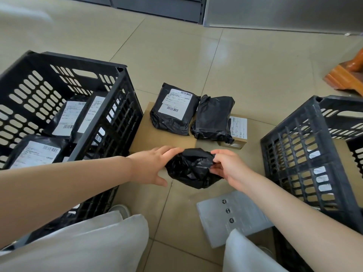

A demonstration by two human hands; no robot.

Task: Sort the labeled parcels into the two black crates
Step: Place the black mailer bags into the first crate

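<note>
A crumpled black plastic parcel hangs just above the tiled floor between my hands. My right hand pinches its right edge. My left hand touches its left top with straight fingers. Farther back lie a black parcel with a white label on a flat brown cardboard box, a black parcel with no label showing, and a small labeled brown box. The left black crate holds several labeled black parcels. The right black crate holds a brown box; its other contents are mostly hidden.
A grey flat package lies on the floor near my right knee. My knees in light trousers fill the bottom. A wooden furniture foot stands at the far right. Grey cabinets line the back wall.
</note>
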